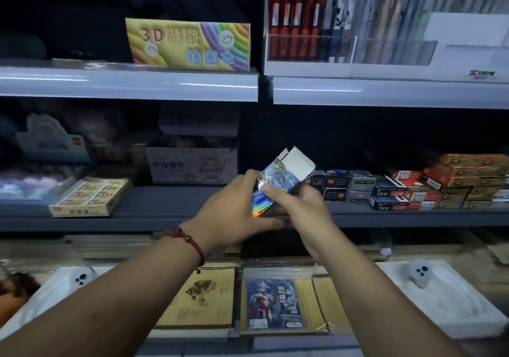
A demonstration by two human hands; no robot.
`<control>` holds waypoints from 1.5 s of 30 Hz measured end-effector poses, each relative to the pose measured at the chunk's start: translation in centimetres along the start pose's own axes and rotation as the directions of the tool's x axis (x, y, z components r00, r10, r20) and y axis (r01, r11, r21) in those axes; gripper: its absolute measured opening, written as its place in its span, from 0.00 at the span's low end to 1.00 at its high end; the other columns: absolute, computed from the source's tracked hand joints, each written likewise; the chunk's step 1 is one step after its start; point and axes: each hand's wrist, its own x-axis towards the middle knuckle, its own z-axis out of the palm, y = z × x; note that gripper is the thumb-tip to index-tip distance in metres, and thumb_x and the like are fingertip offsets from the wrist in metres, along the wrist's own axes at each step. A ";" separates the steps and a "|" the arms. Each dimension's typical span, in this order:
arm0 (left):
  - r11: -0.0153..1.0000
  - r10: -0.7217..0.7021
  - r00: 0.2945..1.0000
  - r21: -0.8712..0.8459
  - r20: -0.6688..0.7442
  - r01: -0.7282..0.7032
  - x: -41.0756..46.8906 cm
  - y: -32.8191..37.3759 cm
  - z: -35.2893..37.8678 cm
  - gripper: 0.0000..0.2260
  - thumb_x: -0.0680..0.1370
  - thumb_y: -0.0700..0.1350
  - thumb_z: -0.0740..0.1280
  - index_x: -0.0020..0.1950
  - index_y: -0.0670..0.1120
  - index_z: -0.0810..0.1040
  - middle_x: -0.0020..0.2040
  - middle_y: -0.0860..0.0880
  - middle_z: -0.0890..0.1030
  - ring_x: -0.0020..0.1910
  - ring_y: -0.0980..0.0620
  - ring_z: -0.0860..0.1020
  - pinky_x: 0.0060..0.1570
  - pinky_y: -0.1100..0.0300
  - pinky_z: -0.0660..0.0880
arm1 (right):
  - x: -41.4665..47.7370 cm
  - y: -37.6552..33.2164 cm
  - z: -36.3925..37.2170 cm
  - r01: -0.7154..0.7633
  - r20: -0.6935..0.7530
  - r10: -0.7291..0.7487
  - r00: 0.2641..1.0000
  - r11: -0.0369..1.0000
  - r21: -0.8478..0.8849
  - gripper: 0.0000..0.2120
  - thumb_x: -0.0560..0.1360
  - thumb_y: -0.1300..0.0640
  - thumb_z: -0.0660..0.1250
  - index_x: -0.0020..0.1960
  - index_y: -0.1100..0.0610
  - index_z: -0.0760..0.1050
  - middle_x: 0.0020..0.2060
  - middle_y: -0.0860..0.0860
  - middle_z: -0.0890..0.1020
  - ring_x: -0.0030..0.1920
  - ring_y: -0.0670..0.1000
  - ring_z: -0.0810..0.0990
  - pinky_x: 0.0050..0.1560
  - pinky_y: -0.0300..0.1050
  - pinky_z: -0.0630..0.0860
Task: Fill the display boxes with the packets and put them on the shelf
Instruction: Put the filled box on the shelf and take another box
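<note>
Left hand (red cord bracelet at the wrist) and right hand grip a holographic display box, fingers curled round its lower half. White top flap open. Box held clear of the middle shelf behind.

"3D" printed on rainbow box, upper shelf; other labels too blurred.

Your one camera sits on your head. It looks forward and a bit down at the shelves, from close up. Your left hand and right hand come in from 6 o'clock and hold the shiny box mid-view. The 12 o'clock part is dark, maybe more shelf.
</note>
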 end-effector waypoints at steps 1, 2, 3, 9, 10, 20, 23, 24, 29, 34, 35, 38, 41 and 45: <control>0.995 0.002 0.997 -0.096 0.081 0.006 -0.1 -0.3 0.5 0.34 0.66 0.69 0.74 0.66 0.57 0.67 0.60 0.56 0.77 0.57 0.57 0.77 0.57 0.50 0.77 | 0.3 0.9 -0.1 0.007 -0.046 -0.008 0.999 1.000 -0.014 0.11 0.76 0.58 0.74 0.58 0.56 0.80 0.50 0.56 0.88 0.50 0.57 0.87 0.49 0.51 0.84; 0.987 -0.002 0.988 -0.156 0.154 0.026 -0.1 -0.7 1.0 0.34 0.69 0.68 0.73 0.69 0.58 0.67 0.62 0.57 0.77 0.59 0.58 0.77 0.59 0.51 0.77 | 0.6 1.5 -0.3 0.014 -0.096 -0.016 0.995 1.000 -0.019 0.11 0.76 0.58 0.74 0.58 0.56 0.80 0.50 0.55 0.88 0.49 0.56 0.88 0.47 0.51 0.84; 0.986 -0.008 0.981 -0.162 0.193 0.040 -0.1 -1.1 1.3 0.32 0.71 0.68 0.71 0.71 0.59 0.67 0.63 0.57 0.77 0.61 0.58 0.77 0.62 0.51 0.76 | 0.8 2.0 -0.7 0.018 -0.145 -0.021 0.989 1.000 -0.022 0.11 0.76 0.57 0.74 0.58 0.55 0.79 0.50 0.54 0.88 0.48 0.55 0.88 0.46 0.51 0.84; 0.989 -0.042 0.999 0.142 0.016 0.040 1.7 -4.7 1.7 0.16 0.81 0.43 0.62 0.69 0.49 0.73 0.58 0.47 0.75 0.59 0.45 0.76 0.59 0.49 0.74 | 1.7 2.4 -4.1 0.000 -0.350 -0.076 0.934 0.977 -0.212 0.07 0.79 0.51 0.66 0.55 0.51 0.74 0.49 0.54 0.84 0.46 0.54 0.84 0.44 0.48 0.77; 0.970 -0.030 0.998 0.241 0.052 0.017 2.2 -5.3 1.6 0.19 0.79 0.38 0.62 0.70 0.50 0.71 0.59 0.46 0.72 0.59 0.42 0.74 0.58 0.47 0.74 | 1.7 2.3 -4.5 0.004 -0.354 -0.090 0.931 0.971 -0.237 0.07 0.80 0.52 0.64 0.56 0.51 0.73 0.48 0.53 0.83 0.44 0.52 0.83 0.40 0.45 0.74; 0.446 0.105 0.909 0.798 0.404 -0.406 10.1 -7.5 2.2 0.43 0.81 0.36 0.62 0.80 0.61 0.35 0.79 0.44 0.58 0.67 0.42 0.72 0.50 0.51 0.75 | 3.2 3.1 -5.9 0.036 -0.278 -0.152 0.948 0.923 -0.382 0.15 0.80 0.47 0.62 0.66 0.48 0.69 0.53 0.50 0.81 0.48 0.48 0.81 0.48 0.47 0.76; 0.372 0.248 0.818 0.729 0.519 -0.575 12.5 -7.4 3.7 0.52 0.78 0.35 0.66 0.76 0.61 0.25 0.81 0.45 0.53 0.73 0.43 0.67 0.57 0.52 0.75 | 4.1 3.0 -6.8 0.047 -0.292 -0.170 0.941 0.922 -0.385 0.06 0.82 0.51 0.62 0.59 0.47 0.71 0.48 0.48 0.81 0.43 0.44 0.78 0.39 0.43 0.71; 0.332 0.284 0.782 0.708 0.555 -0.623 13.2 -7.1 4.3 0.52 0.78 0.35 0.66 0.76 0.61 0.25 0.81 0.46 0.52 0.74 0.43 0.65 0.63 0.52 0.72 | 4.4 3.1 -6.9 0.047 -0.299 -0.175 0.938 0.919 -0.390 0.06 0.82 0.50 0.62 0.59 0.47 0.71 0.49 0.48 0.80 0.44 0.44 0.79 0.40 0.43 0.70; 0.284 0.351 0.681 0.620 0.643 -0.731 15.4 -6.0 5.9 0.47 0.75 0.39 0.68 0.77 0.56 0.33 0.79 0.47 0.56 0.72 0.44 0.65 0.71 0.48 0.66 | 5.4 4.0 -7.0 0.023 -0.353 -0.170 0.920 0.923 -0.383 0.06 0.80 0.49 0.63 0.56 0.44 0.71 0.52 0.49 0.80 0.49 0.48 0.79 0.42 0.45 0.71; 0.371 0.366 0.644 0.530 0.672 -0.763 15.2 -6.7 5.8 0.42 0.76 0.33 0.64 0.77 0.58 0.41 0.76 0.51 0.62 0.62 0.46 0.71 0.64 0.50 0.72 | 5.4 3.8 -7.1 0.008 -0.367 -0.163 0.916 0.921 -0.390 0.06 0.80 0.49 0.63 0.56 0.47 0.71 0.49 0.49 0.81 0.46 0.49 0.80 0.41 0.46 0.73; 0.372 0.364 0.646 0.532 0.671 -0.761 15.1 -6.7 5.8 0.41 0.76 0.33 0.64 0.77 0.58 0.43 0.75 0.52 0.62 0.61 0.46 0.72 0.63 0.51 0.73 | 5.4 3.6 -7.1 0.007 -0.369 -0.162 0.915 0.922 -0.387 0.06 0.80 0.49 0.63 0.56 0.48 0.71 0.48 0.49 0.81 0.46 0.48 0.80 0.41 0.46 0.72; 0.383 0.284 0.668 0.558 0.688 -0.736 15.1 -6.4 5.9 0.41 0.76 0.35 0.66 0.77 0.59 0.45 0.73 0.52 0.60 0.60 0.45 0.70 0.60 0.50 0.75 | 5.3 3.2 -6.8 0.011 -0.375 -0.162 0.913 0.928 -0.374 0.08 0.80 0.49 0.63 0.58 0.49 0.72 0.49 0.49 0.81 0.46 0.46 0.80 0.39 0.45 0.70; 0.403 0.187 0.696 0.593 0.693 -0.698 15.3 -5.4 6.0 0.39 0.75 0.36 0.69 0.77 0.58 0.52 0.73 0.50 0.58 0.62 0.44 0.69 0.57 0.47 0.76 | 5.3 3.0 -6.7 0.014 -0.379 -0.162 0.911 0.931 -0.365 0.08 0.80 0.49 0.63 0.58 0.48 0.72 0.49 0.48 0.81 0.47 0.46 0.80 0.40 0.45 0.70; 0.403 0.207 0.722 0.615 0.660 -0.678 15.0 -5.5 5.8 0.29 0.76 0.36 0.69 0.72 0.53 0.61 0.71 0.49 0.61 0.62 0.44 0.69 0.56 0.47 0.76 | 5.2 2.7 -6.7 0.014 -0.385 -0.160 0.909 0.934 -0.356 0.07 0.80 0.48 0.63 0.56 0.47 0.73 0.48 0.48 0.81 0.48 0.49 0.80 0.42 0.45 0.72</control>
